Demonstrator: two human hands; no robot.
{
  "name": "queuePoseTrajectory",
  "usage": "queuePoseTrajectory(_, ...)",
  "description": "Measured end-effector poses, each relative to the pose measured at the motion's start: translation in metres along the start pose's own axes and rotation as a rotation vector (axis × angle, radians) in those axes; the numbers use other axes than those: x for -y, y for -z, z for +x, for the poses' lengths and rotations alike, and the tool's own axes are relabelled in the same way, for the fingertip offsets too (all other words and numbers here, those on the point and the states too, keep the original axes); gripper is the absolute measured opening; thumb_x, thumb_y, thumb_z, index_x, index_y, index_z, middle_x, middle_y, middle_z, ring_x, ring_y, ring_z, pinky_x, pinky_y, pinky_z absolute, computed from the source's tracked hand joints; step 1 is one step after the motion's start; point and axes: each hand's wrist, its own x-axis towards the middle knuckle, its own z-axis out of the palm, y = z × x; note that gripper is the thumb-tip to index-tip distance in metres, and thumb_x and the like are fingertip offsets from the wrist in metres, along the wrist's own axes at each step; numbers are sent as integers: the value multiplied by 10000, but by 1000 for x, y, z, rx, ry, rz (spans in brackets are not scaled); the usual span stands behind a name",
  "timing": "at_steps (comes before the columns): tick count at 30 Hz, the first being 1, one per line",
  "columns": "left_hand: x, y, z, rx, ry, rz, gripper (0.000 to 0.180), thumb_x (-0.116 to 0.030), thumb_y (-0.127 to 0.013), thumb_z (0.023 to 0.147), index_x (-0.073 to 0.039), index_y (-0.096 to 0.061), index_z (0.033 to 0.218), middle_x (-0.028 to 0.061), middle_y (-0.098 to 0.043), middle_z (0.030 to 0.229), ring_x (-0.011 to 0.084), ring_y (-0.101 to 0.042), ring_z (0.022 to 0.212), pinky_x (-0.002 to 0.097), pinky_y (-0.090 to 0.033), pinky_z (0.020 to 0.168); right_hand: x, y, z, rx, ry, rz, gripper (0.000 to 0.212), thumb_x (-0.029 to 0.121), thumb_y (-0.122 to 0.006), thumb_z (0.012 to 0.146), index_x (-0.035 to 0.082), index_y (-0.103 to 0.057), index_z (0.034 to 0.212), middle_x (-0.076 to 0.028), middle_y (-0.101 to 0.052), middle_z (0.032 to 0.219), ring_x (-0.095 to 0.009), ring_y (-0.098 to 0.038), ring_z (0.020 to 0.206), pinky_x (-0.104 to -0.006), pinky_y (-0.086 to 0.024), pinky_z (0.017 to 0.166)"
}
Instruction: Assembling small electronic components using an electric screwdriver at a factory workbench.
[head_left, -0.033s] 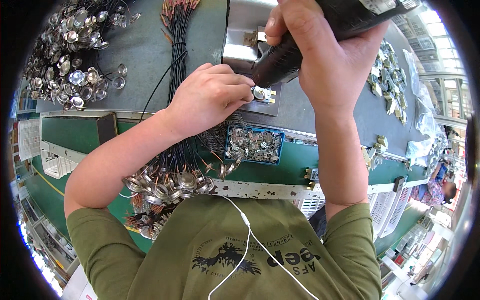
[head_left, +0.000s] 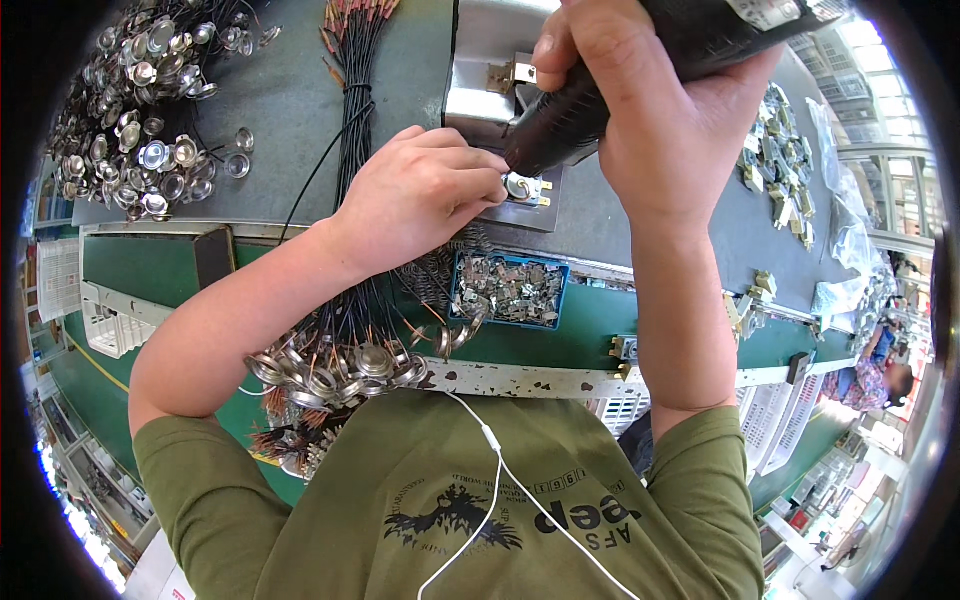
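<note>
On the wide, flat grey worktable (head_left: pixel 275 110), we see the thick black tapered tool (head_left: pixel 570 120), which looks wrapped in tape. The right hand (head_left: pixel 665 120) is closed firmly around it. Its long axis goes from the upper right to the lower left, and its narrow end comes down beside the fingertips of the left hand (head_left: pixel 425 190).

The left hand has its thumb and fingers drawn close together, but we cannot tell if they pinch something or only steady it. Just to the right of these fingertips, and just below the tool's narrow end, lies the small silver metal part with two brass-coloured tabs (head_left: pixel 525 187), on the square grey metal plate (head_left: pixel 535 220). Its tabs point to the right, away from the left hand, which is the nearer of the two hands.

The left side of the part is covered by the fingers. The exact tip of the tool is difficult to make out, so we cannot say whether it touches the part. The tool's back end is partly cut off at the upper edge.
</note>
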Motion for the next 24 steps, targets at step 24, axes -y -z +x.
queuePoseTrajectory(24,-3,-3,1,-75,-28,38,210,-367,-711,938,-157,-711,921,-8,-663,810,198,-636,897,379,-465,816,9,5,-10,15,56,-43,170,62,-707,953,-67,-645,1044,-95,-660,810,-122,-614,563,-250,-501,531)
